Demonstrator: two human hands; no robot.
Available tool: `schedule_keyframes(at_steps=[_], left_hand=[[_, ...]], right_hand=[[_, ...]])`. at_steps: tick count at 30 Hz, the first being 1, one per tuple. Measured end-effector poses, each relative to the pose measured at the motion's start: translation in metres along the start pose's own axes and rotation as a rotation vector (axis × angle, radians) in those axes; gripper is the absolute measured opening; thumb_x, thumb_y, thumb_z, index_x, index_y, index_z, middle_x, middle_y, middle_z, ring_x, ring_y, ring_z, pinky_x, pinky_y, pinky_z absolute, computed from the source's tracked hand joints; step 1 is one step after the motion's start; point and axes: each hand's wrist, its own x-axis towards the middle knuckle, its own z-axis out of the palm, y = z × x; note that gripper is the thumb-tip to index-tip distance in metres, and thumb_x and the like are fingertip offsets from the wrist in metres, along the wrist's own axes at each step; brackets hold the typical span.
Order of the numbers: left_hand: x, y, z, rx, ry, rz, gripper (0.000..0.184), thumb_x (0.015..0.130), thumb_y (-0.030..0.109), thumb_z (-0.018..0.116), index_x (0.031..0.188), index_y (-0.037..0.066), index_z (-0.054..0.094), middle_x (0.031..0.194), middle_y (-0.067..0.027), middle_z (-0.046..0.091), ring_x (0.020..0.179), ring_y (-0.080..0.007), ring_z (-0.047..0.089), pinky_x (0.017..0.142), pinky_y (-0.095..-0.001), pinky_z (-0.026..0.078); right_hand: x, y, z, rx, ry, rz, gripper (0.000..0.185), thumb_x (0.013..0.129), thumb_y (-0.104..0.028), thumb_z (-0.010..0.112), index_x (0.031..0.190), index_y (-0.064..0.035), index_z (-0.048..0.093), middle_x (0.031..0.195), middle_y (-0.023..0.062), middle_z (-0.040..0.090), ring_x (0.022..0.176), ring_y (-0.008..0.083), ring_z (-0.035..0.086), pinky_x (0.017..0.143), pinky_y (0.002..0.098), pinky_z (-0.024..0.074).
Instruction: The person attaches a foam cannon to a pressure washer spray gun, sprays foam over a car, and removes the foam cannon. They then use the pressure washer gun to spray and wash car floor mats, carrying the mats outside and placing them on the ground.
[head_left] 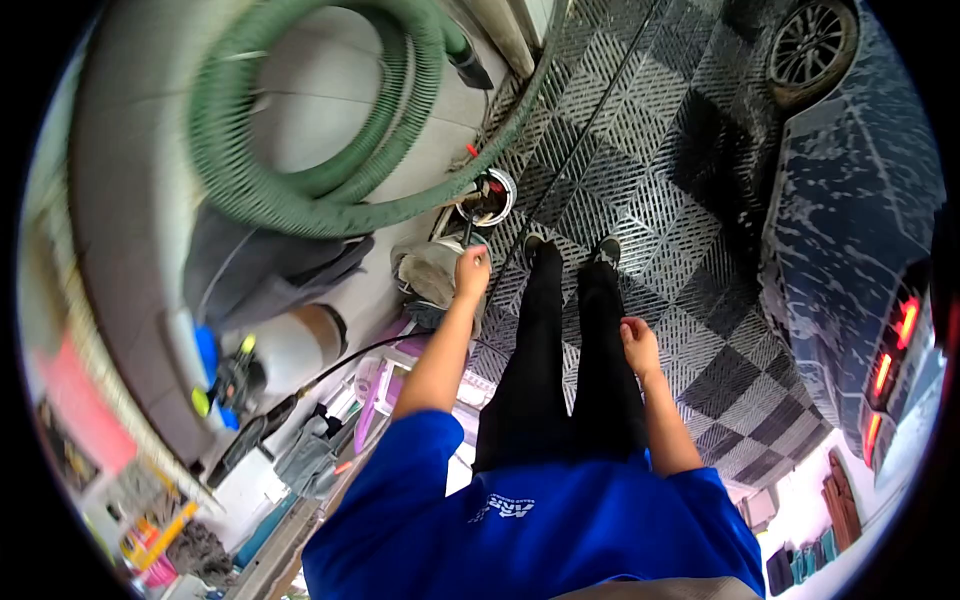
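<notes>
My left hand [472, 270] is closed around a thin dark handle [468, 234], near a white bucket [506, 198] with brushes and other small items in it. Just below that hand is a second container with a greyish-beige cloth [428, 277] in it. My right hand [640, 346] hangs beside my right thigh, its fingers curled together; whether anything small is between them is hidden. To the right stands a dark car [850, 210] covered with white foam streaks, its red tail lights lit.
A thick green hose [260, 190] lies coiled at the upper left. A white sprayer tank [300, 345] and dark cloth [270, 265] sit at the left. A thin black hose crosses the checkered grid floor [650, 190]. Shelves with bottles and tools line the lower left.
</notes>
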Motion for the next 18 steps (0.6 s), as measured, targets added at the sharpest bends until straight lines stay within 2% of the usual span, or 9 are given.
schedule_keyframes(at_steps=[1, 3, 6, 7, 8, 12, 14, 17, 18], left_hand=[[0.038, -0.005, 0.010, 0.021, -0.047, -0.118, 0.021, 0.078, 0.013, 0.061, 0.096, 0.002, 0.063, 0.095, -0.0167, 0.063, 0.089, -0.0286, 0.060, 0.077, -0.0358, 0.046], [0.090, -0.032, 0.029, 0.233, -0.064, -0.099, 0.020, 0.077, 0.014, 0.060, 0.093, 0.002, 0.064, 0.094, -0.0175, 0.062, 0.090, -0.0336, 0.057, 0.079, -0.0400, 0.045], [0.160, -0.063, 0.051, 0.583, -0.169, -0.143, 0.022, 0.079, 0.013, 0.056, 0.098, 0.003, 0.063, 0.104, -0.0175, 0.058, 0.094, -0.0358, 0.055, 0.084, -0.0414, 0.044], [0.176, -0.066, 0.059, 0.681, -0.243, -0.097, 0.024, 0.080, 0.013, 0.055, 0.100, 0.003, 0.063, 0.112, -0.0180, 0.055, 0.100, -0.0353, 0.052, 0.086, -0.0408, 0.044], [0.190, -0.065, 0.066, 0.776, -0.318, -0.050, 0.025, 0.081, 0.013, 0.053, 0.103, 0.004, 0.063, 0.119, -0.0185, 0.051, 0.106, -0.0349, 0.049, 0.088, -0.0401, 0.043], [0.240, -0.092, 0.104, 1.064, -0.457, 0.080, 0.030, 0.083, 0.015, 0.050, 0.109, 0.008, 0.063, 0.142, -0.0132, 0.030, 0.133, -0.0292, 0.023, 0.108, -0.0410, 0.022], [0.258, -0.092, 0.113, 1.242, -0.480, 0.062, 0.030, 0.082, 0.016, 0.049, 0.107, 0.008, 0.064, 0.143, -0.0132, 0.029, 0.134, -0.0299, 0.018, 0.111, -0.0409, 0.011], [0.270, -0.102, 0.121, 1.305, -0.536, 0.089, 0.027, 0.082, 0.018, 0.052, 0.102, 0.006, 0.066, 0.137, -0.0166, 0.035, 0.132, -0.0328, 0.022, 0.110, -0.0430, 0.014], [0.272, -0.103, 0.125, 1.310, -0.537, 0.078, 0.027, 0.082, 0.018, 0.052, 0.100, 0.003, 0.065, 0.134, -0.0174, 0.038, 0.130, -0.0334, 0.025, 0.110, -0.0438, 0.015]], right_hand=[[0.006, 0.007, 0.016, 0.069, 0.003, 0.027, 0.020, 0.088, -0.016, 0.054, 0.101, -0.0005, 0.058, 0.085, 0.0114, 0.065, 0.079, 0.0177, 0.062, 0.072, 0.0285, 0.0475], [0.014, 0.022, 0.048, 0.193, -0.010, 0.165, 0.020, 0.089, -0.014, 0.053, 0.103, 0.0003, 0.057, 0.085, 0.0072, 0.063, 0.078, 0.0134, 0.059, 0.073, 0.0258, 0.0469], [0.033, 0.028, 0.101, 0.262, 0.053, 0.257, 0.020, 0.090, -0.015, 0.053, 0.103, 0.0004, 0.057, 0.086, 0.0062, 0.062, 0.079, 0.0121, 0.058, 0.073, 0.0251, 0.0469], [0.041, 0.023, 0.116, 0.251, 0.034, 0.289, 0.020, 0.087, -0.013, 0.055, 0.102, -0.0008, 0.059, 0.091, 0.0130, 0.064, 0.085, 0.0220, 0.062, 0.076, 0.0302, 0.0473], [0.052, 0.023, 0.134, 0.241, 0.020, 0.280, 0.020, 0.086, -0.014, 0.055, 0.102, -0.0014, 0.059, 0.090, 0.0131, 0.064, 0.084, 0.0219, 0.062, 0.075, 0.0299, 0.0476], [0.098, -0.022, 0.181, 0.402, -0.123, 0.262, 0.021, 0.088, -0.013, 0.054, 0.104, -0.0010, 0.058, 0.092, 0.0129, 0.063, 0.082, 0.0201, 0.062, 0.074, 0.0292, 0.0477], [0.115, -0.028, 0.201, 0.545, -0.116, 0.232, 0.021, 0.088, -0.013, 0.055, 0.103, 0.0000, 0.058, 0.093, 0.0126, 0.063, 0.084, 0.0200, 0.061, 0.076, 0.0288, 0.0473], [0.125, -0.023, 0.213, 0.583, -0.132, 0.298, 0.020, 0.088, -0.012, 0.055, 0.103, 0.0005, 0.058, 0.092, 0.0130, 0.063, 0.084, 0.0207, 0.061, 0.076, 0.0293, 0.0471], [0.127, -0.024, 0.211, 0.487, -0.167, 0.307, 0.021, 0.089, -0.012, 0.053, 0.105, 0.0006, 0.056, 0.095, 0.0107, 0.063, 0.087, 0.0167, 0.060, 0.079, 0.0264, 0.0456]])
